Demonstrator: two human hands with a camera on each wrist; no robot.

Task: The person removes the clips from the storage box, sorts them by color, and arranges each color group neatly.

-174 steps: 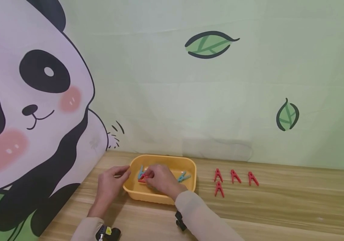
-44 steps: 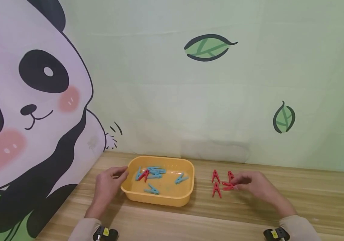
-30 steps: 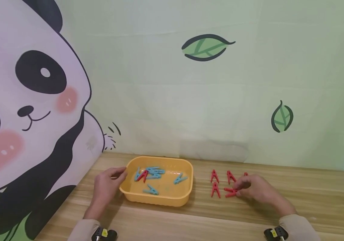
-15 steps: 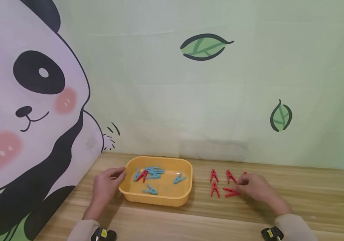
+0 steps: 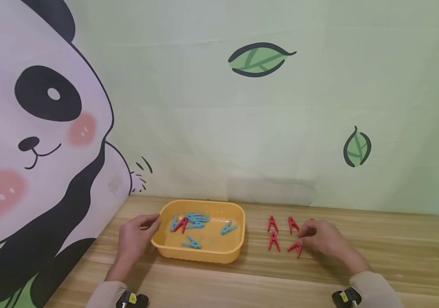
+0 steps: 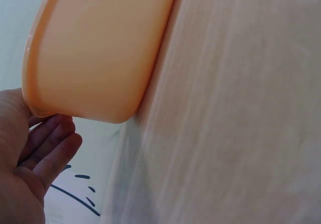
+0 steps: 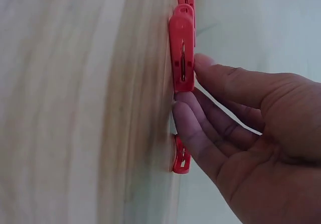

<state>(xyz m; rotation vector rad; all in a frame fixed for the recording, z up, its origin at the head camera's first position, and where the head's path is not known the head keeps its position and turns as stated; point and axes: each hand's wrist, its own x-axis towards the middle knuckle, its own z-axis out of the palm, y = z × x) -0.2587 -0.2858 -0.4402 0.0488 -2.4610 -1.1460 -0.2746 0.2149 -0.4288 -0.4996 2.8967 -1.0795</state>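
Observation:
At the left end of the yellow plastic basin (image 5: 200,256), my left hand (image 5: 136,233) holds the rim between thumb and fingers. In the left wrist view the fingers (image 6: 57,158) lie against the basin's outer end. My right hand (image 5: 325,239) pinches a red clothespin (image 5: 297,247) low over the table, its legs angled toward me. The right wrist view has that clothespin (image 7: 182,53) between thumb and forefinger. Beside it stand two rows of red clothespins (image 5: 274,242), one mostly hidden behind the hand. In the basin lie one red clothespin (image 5: 181,224) and several blue clothespins (image 5: 192,243).
The wooden table (image 5: 257,282) ends at a green cloth backdrop (image 5: 188,128) with a panda and leaves printed on it. The basin stands near the back edge, left of the red clothespins.
Earlier my right hand was inside the basin at a red clothespin. It then moved right to the table with one, and has since turned it from lying sideways to pointing toward me.

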